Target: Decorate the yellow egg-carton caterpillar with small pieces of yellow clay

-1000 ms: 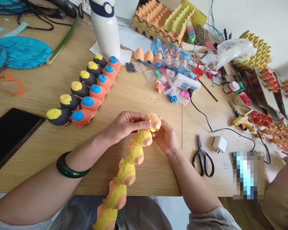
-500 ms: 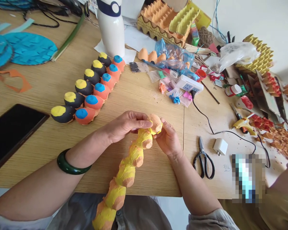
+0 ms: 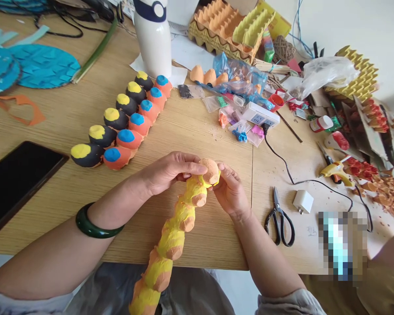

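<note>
A strip of egg-carton cups point(image 3: 171, 238), orange cardboard coated with yellow clay, runs from the bottom edge up to my hands. My left hand point(image 3: 175, 170) pinches its far end, the thumb lying on the last cup, whose tip is bare orange. On the other side of that cup, my right hand point(image 3: 230, 188) grips its yellow rim with thumb and fingers; some fingertips are hidden behind it. Farther back on the table stand a row of black cups with yellow tops point(image 3: 111, 120) and a row of orange cups with blue tops point(image 3: 138, 124).
Black-handled scissors point(image 3: 279, 218) and a white charger point(image 3: 303, 201) lie right of my right arm. A dark tablet point(image 3: 19, 188) is at left. Behind are a white bottle point(image 3: 153, 43), egg trays point(image 3: 228, 30), a power strip point(image 3: 261, 116) and its cable. Another person sits at right.
Both hands stay on the strip's far end, which has shifted slightly left and down. The right fingers have moved a little around the rim. The view has shifted slightly.
</note>
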The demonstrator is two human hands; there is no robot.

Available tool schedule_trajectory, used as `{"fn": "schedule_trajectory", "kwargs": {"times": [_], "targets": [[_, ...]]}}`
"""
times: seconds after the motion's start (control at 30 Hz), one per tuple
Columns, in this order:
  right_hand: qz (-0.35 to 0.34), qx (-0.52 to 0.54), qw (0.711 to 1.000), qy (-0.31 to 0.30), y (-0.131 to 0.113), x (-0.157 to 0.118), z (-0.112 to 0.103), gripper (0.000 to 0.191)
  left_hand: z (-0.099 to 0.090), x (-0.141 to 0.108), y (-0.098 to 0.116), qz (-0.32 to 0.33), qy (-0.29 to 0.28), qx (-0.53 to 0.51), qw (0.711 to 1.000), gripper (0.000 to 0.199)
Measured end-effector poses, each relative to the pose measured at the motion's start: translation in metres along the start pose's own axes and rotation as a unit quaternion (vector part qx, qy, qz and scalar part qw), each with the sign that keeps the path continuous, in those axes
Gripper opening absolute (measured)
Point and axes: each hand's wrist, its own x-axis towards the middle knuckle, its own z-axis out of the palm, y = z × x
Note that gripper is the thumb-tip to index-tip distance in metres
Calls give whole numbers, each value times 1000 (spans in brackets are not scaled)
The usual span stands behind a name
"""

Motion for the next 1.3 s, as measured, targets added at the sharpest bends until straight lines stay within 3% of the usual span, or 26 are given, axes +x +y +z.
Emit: {"fn": "schedule_trajectory", "kwargs": {"times": [0.17, 0.4, 0.63, 0.87, 1.07, 1.2, 1.3], "targets": [[-1, -13, 1000, -8, 1, -1, 1, 30, -1, 1, -3, -13, 16, -20, 1000, 33], [33, 29, 999, 18, -2, 3, -2, 31, 4, 4, -8, 9, 39, -91, 995, 53], [55, 83, 995, 12, -5, 4, -1, 25, -1, 2, -4, -2, -13, -45, 999, 39], [63, 99, 993, -10, -3, 5, -4, 33, -7, 7, -11, 42, 22, 5, 999, 29], [70, 78, 994, 20, -1, 8, -4, 21, -5, 6, -7, 93, 62, 102, 989, 29], [79, 90, 992, 50, -4, 8, -1, 21, -5, 8, -9, 99, 79, 96, 987, 34], [70, 107, 990, 66, -7, 7, 0, 23, -11, 9, -10, 73, 48, 63, 994, 47]]}}
